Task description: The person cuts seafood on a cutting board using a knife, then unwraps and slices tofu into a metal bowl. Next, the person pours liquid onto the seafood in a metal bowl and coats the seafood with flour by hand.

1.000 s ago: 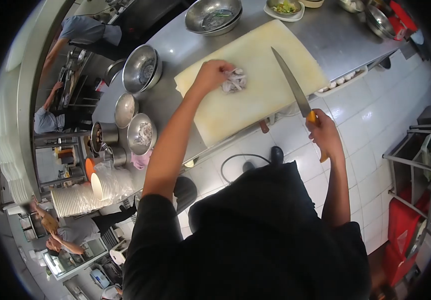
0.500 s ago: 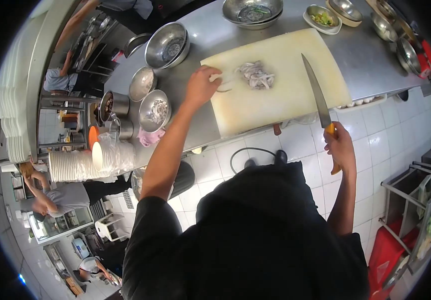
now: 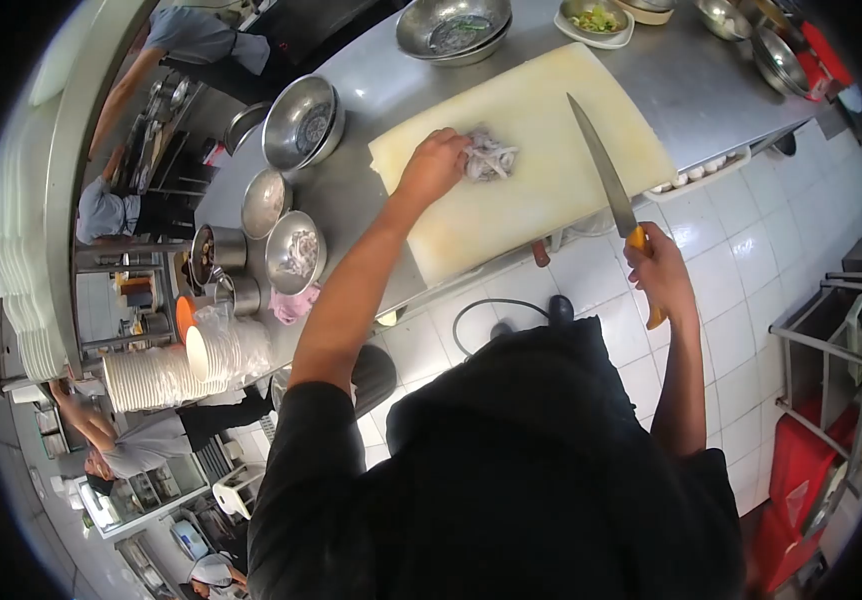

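The right hand (image 3: 663,270) is out past the near edge of the cutting board (image 3: 496,230), fingers closed round a knife (image 3: 600,160) whose blade crosses that edge. Open board parts the blade from the heap of pale strips (image 3: 494,160), just left of the board's middle; the left hand (image 3: 436,168) has bent fingers at its left side, whether gripping I cannot tell. Past the far edge, nested bowls (image 3: 454,38) stand on the counter (image 3: 716,130)
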`<action>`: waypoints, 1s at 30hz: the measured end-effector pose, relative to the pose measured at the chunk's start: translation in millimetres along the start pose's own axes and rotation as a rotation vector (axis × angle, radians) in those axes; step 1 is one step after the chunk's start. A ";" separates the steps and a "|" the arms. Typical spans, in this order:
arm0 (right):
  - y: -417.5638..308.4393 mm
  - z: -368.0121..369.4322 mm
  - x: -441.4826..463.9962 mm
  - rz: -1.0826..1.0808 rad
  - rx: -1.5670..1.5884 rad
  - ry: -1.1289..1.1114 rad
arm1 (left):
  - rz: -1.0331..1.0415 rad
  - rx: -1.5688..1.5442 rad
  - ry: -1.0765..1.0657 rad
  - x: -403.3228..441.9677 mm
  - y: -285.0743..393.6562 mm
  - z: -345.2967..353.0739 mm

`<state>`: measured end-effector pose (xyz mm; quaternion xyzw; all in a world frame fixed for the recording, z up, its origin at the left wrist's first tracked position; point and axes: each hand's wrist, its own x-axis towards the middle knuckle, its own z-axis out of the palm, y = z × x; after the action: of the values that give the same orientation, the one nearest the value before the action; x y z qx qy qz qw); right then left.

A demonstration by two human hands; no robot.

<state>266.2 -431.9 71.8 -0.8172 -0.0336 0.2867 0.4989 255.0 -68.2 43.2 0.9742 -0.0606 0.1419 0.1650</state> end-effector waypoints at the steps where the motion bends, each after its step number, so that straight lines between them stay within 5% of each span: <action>1: 0.3 0.3 0.3 0.000 -0.002 -0.006 | -0.002 0.007 -0.040 2.0 -1.1 -5.0; 10: 1.4 4.4 -0.1 -0.015 -0.038 0.009 | -0.089 0.103 -0.161 70.4 12.2 -108.7; 16: -0.8 5.8 -2.2 -0.006 -0.032 -0.003 | -0.017 0.191 0.050 102.3 38.3 -159.0; 22: 9.7 16.4 -1.5 -0.128 -0.085 0.114 | -0.289 -0.131 0.209 27.1 54.7 -103.5; 25: 3.1 23.2 -21.5 -0.192 -0.288 0.179 | -0.671 -0.393 0.190 -51.7 60.9 -47.4; 30: -14.3 40.6 -59.4 -0.326 -0.410 0.023 | -1.006 -0.895 0.422 -142.9 79.8 -5.6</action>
<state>199.6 -412.7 95.9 -0.8883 -0.2165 0.1805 0.3626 104.3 -131.0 30.2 0.6742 0.3777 0.1955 0.6038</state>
